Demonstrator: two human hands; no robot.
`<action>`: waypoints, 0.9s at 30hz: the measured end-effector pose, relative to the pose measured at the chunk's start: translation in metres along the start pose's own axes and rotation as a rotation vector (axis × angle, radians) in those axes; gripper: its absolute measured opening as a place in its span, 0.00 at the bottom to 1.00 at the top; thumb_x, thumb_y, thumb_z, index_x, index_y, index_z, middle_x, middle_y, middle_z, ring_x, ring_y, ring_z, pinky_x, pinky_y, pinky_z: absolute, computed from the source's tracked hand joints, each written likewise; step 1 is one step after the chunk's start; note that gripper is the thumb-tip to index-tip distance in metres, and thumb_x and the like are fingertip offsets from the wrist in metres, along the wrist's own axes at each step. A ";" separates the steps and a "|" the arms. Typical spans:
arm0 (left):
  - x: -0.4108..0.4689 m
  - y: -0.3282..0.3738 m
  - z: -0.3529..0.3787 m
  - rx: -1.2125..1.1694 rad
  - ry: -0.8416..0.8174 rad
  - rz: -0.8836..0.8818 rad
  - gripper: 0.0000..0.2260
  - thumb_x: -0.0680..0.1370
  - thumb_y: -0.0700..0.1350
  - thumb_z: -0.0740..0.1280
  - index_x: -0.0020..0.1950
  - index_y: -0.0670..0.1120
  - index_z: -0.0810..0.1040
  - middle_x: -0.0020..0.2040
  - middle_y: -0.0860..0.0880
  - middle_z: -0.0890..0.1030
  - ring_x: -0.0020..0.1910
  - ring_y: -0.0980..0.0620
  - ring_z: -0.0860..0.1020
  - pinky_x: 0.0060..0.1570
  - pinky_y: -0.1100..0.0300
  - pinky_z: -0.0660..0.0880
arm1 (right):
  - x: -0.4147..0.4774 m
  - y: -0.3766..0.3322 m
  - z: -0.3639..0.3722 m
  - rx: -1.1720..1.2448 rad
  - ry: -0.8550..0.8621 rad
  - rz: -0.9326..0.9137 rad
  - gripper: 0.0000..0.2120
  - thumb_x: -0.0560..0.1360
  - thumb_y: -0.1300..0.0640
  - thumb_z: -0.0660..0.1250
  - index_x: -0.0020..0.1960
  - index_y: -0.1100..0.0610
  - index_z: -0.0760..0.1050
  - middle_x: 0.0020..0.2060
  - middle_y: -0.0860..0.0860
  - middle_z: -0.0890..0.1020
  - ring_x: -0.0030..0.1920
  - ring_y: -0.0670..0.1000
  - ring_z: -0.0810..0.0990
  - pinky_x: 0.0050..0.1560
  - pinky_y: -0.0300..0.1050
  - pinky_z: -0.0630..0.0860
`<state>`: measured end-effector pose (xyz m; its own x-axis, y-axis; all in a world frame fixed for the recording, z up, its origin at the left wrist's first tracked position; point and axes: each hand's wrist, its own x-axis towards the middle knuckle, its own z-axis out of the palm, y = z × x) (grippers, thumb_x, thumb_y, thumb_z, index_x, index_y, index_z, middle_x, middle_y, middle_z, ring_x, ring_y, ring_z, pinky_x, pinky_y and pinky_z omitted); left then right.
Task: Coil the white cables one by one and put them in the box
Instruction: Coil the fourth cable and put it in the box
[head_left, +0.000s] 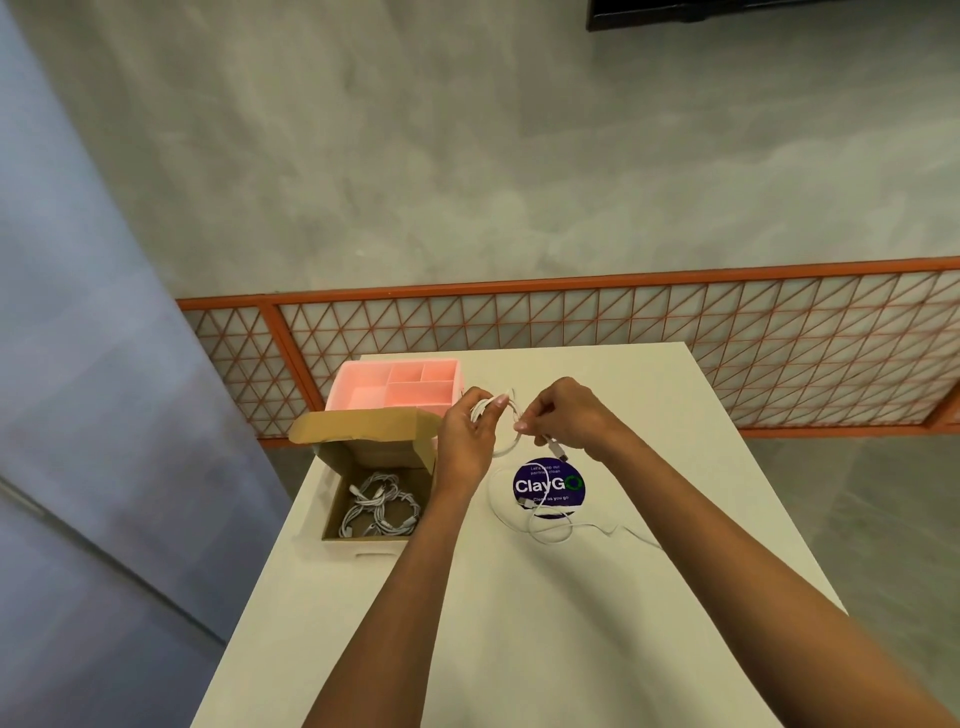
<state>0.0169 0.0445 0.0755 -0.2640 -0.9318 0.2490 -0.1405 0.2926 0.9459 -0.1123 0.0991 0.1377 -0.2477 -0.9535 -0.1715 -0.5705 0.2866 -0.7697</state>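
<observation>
My left hand (467, 431) grips a coil of white cable (506, 447) held above the table. My right hand (563, 418) pinches the free end of that cable, whose plug (558, 449) hangs below the fingers. A second white cable (545, 527) lies loose on the table, partly over a round purple sticker (550, 483). The open cardboard box (337, 499) sits at the table's left edge, left of my left hand, with several coiled white cables (376, 506) inside. Its lid (363, 426) stands open at the back.
A pink tray with dividers (397, 389) stands behind the box at the table's far left corner. The white table (519, 623) is narrow, with edges close on both sides. An orange lattice railing (675, 332) runs behind it.
</observation>
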 end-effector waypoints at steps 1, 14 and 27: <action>0.000 -0.002 0.000 0.001 0.002 0.002 0.07 0.78 0.50 0.66 0.43 0.49 0.76 0.33 0.52 0.75 0.32 0.52 0.70 0.32 0.55 0.69 | 0.000 0.000 -0.001 0.002 -0.020 -0.001 0.10 0.74 0.57 0.70 0.51 0.63 0.82 0.38 0.56 0.81 0.38 0.50 0.77 0.33 0.38 0.70; -0.002 -0.001 -0.006 0.035 0.035 0.035 0.08 0.78 0.44 0.66 0.43 0.40 0.76 0.33 0.56 0.78 0.30 0.64 0.73 0.34 0.68 0.70 | -0.005 0.006 -0.004 -0.181 -0.112 -0.268 0.15 0.80 0.61 0.59 0.63 0.54 0.77 0.39 0.46 0.66 0.38 0.44 0.67 0.40 0.33 0.64; -0.004 0.000 -0.010 0.004 0.021 0.018 0.08 0.78 0.47 0.66 0.46 0.42 0.78 0.35 0.56 0.78 0.33 0.65 0.74 0.38 0.69 0.72 | -0.014 0.013 -0.012 0.245 -0.106 -0.218 0.13 0.80 0.62 0.59 0.49 0.51 0.81 0.47 0.55 0.70 0.45 0.50 0.70 0.40 0.37 0.71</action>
<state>0.0271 0.0460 0.0766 -0.2466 -0.9306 0.2703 -0.1400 0.3102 0.9403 -0.1252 0.1176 0.1372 -0.0508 -0.9979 -0.0396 -0.3927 0.0564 -0.9179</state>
